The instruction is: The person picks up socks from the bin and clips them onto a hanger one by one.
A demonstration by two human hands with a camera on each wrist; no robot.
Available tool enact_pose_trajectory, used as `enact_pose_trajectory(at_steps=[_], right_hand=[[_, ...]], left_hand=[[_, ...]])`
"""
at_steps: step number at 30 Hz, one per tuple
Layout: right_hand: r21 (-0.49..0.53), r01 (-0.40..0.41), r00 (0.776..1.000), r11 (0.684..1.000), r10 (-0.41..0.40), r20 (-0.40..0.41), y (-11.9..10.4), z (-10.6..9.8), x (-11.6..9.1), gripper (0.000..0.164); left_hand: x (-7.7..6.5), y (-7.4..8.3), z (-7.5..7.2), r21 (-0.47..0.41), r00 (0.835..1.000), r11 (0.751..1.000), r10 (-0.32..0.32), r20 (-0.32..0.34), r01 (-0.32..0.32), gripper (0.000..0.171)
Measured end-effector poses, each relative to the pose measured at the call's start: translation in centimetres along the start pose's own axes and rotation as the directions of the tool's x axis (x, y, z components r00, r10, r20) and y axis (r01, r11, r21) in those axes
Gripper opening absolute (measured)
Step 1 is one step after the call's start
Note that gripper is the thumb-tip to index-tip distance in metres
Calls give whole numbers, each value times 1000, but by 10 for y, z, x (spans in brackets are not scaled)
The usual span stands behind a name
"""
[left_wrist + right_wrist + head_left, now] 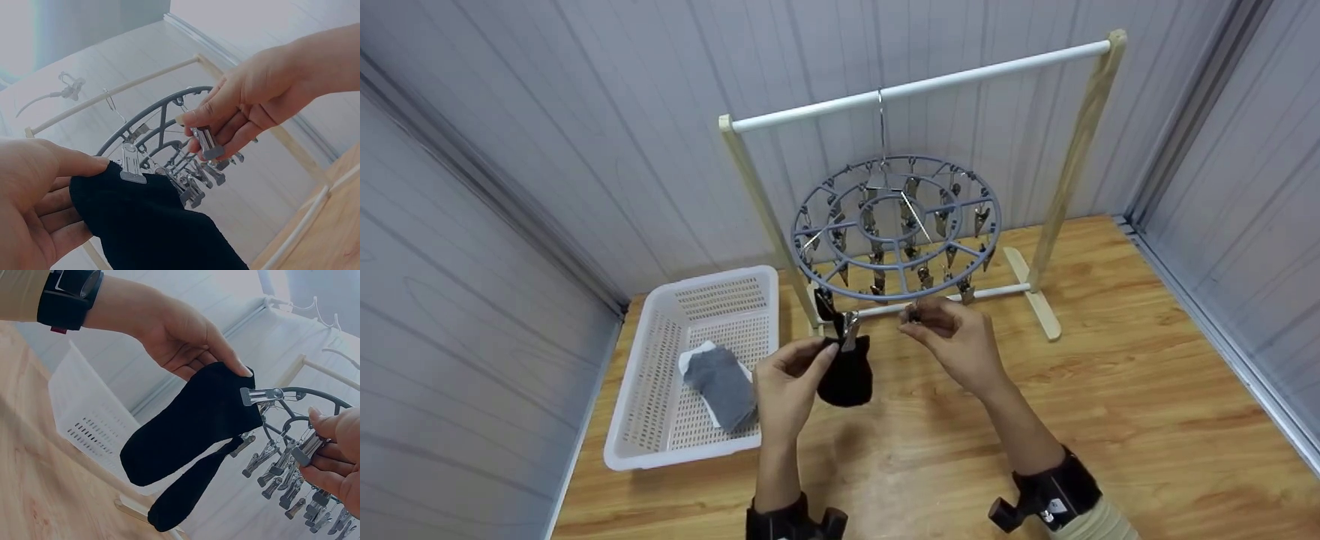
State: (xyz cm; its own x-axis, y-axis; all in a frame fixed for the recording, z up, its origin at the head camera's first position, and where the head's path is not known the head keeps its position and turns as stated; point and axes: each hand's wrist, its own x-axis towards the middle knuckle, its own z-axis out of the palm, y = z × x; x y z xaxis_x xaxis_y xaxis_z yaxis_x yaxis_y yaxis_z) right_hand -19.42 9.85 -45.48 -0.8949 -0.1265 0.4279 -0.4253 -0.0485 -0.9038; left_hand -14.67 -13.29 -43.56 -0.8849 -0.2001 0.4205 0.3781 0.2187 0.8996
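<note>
A black sock (846,381) hangs by its cuff from a metal clip (132,163) of the round grey hanger (901,268). My left hand (787,386) pinches the cuff's left corner between thumb and fingers, beside that clip. To the right, my right hand (960,341) grips another metal clip (208,142), a short way from the sock's free corner; the right wrist view shows this clip (306,449) apart from the cloth. Behind the first sock hangs a second black sock (188,492), its top partly hidden.
The hanger hooks over the white bar (922,86) of a wooden-legged stand (1069,180). Many clips dangle beneath its rings. A white basket (622,427) at left holds a grey cloth item (724,386) over something white. Panel walls enclose the wooden surface (1155,390).
</note>
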Motion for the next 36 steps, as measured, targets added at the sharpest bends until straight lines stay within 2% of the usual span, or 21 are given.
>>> enact_pose_trajectory(at_steps=[4,11,18,23,29,36], right_hand=[[32,-25,1000,999,25,-4,-2,0,0,26],[52,-3,1000,999,4,-11,-2,-2,-1,26],[57,-21,999,998,23,-35,22,-6,2,30],[61,-34,999,998,35,-18,27,-8,2,34],[67,-71,997,995,73,-25,27,-8,2,34],[139,-104,992,985,112,-51,22,-6,4,28]], left_hand=[[0,0,0,45,1000,999,3,16,-4,13],[0,-2,-1,138,993,989,-58,98,44,14],[3,-34,-5,180,985,982,-82,154,54,20],[7,-40,-10,153,987,987,-75,146,52,24],[14,-42,-27,209,985,976,-94,147,62,24],[40,-36,-61,309,983,946,-138,119,96,22]])
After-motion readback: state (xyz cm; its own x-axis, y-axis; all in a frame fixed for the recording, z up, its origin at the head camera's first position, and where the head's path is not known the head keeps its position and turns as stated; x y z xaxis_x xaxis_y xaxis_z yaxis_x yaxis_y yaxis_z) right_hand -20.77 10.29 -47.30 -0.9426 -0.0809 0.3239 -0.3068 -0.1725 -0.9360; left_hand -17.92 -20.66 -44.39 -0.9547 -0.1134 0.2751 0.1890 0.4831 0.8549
